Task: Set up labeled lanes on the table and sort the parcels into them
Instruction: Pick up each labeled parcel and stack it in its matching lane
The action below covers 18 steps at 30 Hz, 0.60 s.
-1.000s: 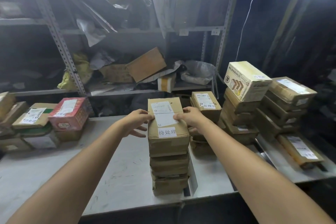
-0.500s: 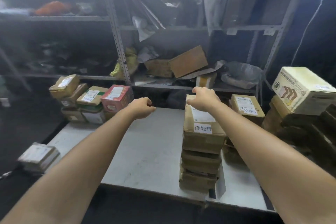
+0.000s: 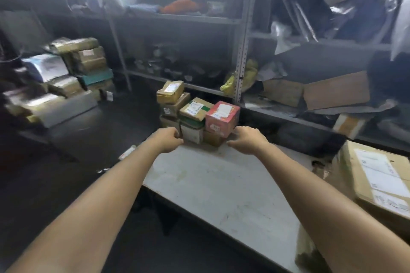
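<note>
Head view: left hand [image 3: 168, 139], right hand [image 3: 246, 142] flank parcels [image 3: 221, 115] at table [image 3: 221, 188] corner.

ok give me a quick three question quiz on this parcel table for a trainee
1. True or false: the red box sits on top of a brown box.
2. Where are the hands? A) left hand and right hand low on either side of the parcel pile B) both on a big carton C) both up on a shelf
3. Fill in: the crumpled bag beside the perforated shelf upright is ____ in colour.

Key: 1 true; 2 A; 3 yellow
</note>
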Tool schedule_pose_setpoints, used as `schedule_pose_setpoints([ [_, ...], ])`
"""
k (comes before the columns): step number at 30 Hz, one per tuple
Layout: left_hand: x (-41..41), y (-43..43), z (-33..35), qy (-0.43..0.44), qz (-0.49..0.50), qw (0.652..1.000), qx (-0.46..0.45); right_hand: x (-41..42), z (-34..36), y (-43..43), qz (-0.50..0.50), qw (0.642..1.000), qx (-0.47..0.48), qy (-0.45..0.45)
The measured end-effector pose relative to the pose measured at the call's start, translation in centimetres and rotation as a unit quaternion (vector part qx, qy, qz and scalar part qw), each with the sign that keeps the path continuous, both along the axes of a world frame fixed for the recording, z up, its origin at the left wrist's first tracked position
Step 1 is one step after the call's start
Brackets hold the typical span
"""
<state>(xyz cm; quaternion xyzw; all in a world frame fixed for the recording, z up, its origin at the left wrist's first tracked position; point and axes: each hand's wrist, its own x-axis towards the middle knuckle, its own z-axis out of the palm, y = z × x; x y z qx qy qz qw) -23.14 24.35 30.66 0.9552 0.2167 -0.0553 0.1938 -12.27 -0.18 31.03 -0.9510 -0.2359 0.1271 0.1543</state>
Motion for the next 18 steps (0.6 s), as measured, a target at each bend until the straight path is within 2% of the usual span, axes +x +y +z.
schedule_pose_setpoints([
  [10,0.4,15.5,-6.6,0.049,0.049,0.995,-0.071,0.7,-7.0,16.4,0.026,0.997,-0.058,0.044],
  [18,-1.2,24.3,-13.4,0.104,0.141,0.980,-0.094,3.4,-13.7,28.2,0.094,0.988,-0.075,0.092],
])
